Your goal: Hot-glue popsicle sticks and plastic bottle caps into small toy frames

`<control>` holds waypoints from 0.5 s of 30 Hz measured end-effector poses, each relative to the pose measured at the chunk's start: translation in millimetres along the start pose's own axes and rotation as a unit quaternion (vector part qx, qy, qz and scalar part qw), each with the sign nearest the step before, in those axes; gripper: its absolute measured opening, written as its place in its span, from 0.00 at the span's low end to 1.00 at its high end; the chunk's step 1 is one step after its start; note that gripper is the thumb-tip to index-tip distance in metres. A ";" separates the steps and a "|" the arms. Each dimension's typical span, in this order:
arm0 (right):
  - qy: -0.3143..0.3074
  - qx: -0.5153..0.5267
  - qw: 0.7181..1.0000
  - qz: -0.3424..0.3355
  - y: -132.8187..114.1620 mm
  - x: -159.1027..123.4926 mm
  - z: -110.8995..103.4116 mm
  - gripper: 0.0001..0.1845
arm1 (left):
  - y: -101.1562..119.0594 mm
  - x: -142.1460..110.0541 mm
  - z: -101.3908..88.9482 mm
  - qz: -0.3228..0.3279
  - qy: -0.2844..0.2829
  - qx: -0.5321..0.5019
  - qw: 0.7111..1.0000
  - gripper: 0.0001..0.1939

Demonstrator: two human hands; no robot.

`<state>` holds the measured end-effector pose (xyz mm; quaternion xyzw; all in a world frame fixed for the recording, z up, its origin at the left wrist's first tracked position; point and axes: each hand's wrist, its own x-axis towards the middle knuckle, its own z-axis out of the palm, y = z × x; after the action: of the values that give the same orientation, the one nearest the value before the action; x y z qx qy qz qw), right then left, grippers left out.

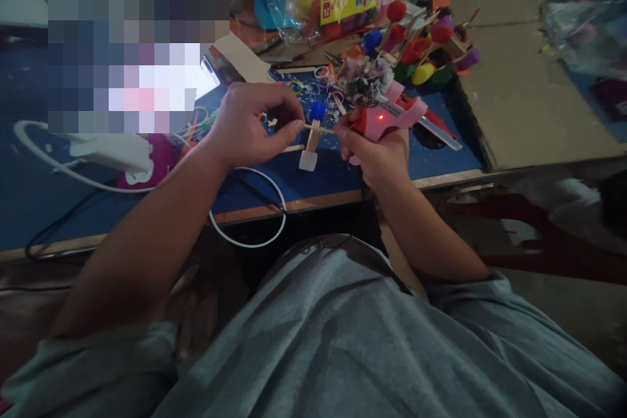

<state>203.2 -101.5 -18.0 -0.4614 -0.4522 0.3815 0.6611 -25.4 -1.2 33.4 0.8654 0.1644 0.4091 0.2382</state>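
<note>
Between thumb and finger, my left hand [259, 123] pinches one end of a thin wooden stick [319, 129]. The stick's other end reaches the fingertips of my right hand [385, 155]. That hand is wrapped round a pink hot glue gun [392, 119] with a lit red light, its nozzle side partly hidden by the fingers. Just behind and below the stick, between both hands, stands a small piece of wooden sticks [313, 138] with a blue bottle cap [318, 109] at its far end and a pale square block [308, 161] at its near end.
Behind the glue gun lie crumpled scraps [365, 78] and a heap of wooden pieces with coloured caps [424, 49]. A utility knife [441, 133] rests near cardboard [509, 91]. A white cable [283, 212] loops over the table edge; a white charger [115, 151] sits left.
</note>
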 end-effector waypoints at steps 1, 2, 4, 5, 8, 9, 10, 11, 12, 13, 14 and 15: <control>0.001 0.008 1.000 0.000 -2.1 0.1 0.8 0.34 | -0.1 0.1 0.0 0.003 0.001 0.000 1.000 0.05; 0.000 0.013 1.000 0.001 -3.8 0.2 1.5 0.34 | -0.3 0.2 0.0 0.005 0.000 0.003 1.000 0.04; -0.002 0.013 1.000 0.005 -6.2 0.8 2.1 0.34 | -0.7 0.3 0.2 0.004 0.000 0.011 1.000 0.04; -0.003 0.010 1.000 0.007 -6.6 1.1 2.1 0.34 | -0.9 0.3 0.4 0.004 0.003 0.013 1.000 0.04; -0.002 -0.004 1.000 0.011 -5.9 1.6 0.8 0.35 | -0.6 0.6 1.0 0.004 0.006 0.006 1.000 0.04; -0.003 -0.008 1.000 0.011 -5.2 1.7 0.2 0.35 | -0.3 0.8 1.0 0.006 0.008 0.002 1.000 0.04; -0.005 -0.012 1.000 0.009 -4.3 1.8 -0.4 0.35 | -0.1 0.9 1.0 0.009 0.009 -0.001 1.000 0.04; -0.007 -0.015 1.000 0.008 -3.3 1.8 -1.0 0.35 | 0.0 1.1 0.9 0.011 0.009 -0.001 1.000 0.04; -0.009 -0.016 1.000 0.005 -2.2 1.9 -1.5 0.35 | 0.1 1.2 0.8 0.013 0.008 0.000 1.000 0.04; -0.011 -0.015 1.000 0.003 -1.1 2.0 -1.9 0.35 | 0.1 1.2 0.6 0.013 0.007 0.003 1.000 0.04; -0.012 -0.014 1.000 0.001 0.0 2.1 -2.3 0.35 | 0.1 1.2 0.5 0.011 0.005 0.005 1.000 0.04; -0.012 -0.014 1.000 0.000 1.0 2.2 -2.5 0.35 | 0.1 1.2 0.4 0.010 0.004 0.006 1.000 0.04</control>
<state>206.2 -99.9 -18.8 -0.4660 -0.4655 0.3809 0.6489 -24.3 -0.7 33.9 0.8666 0.1592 0.4144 0.2281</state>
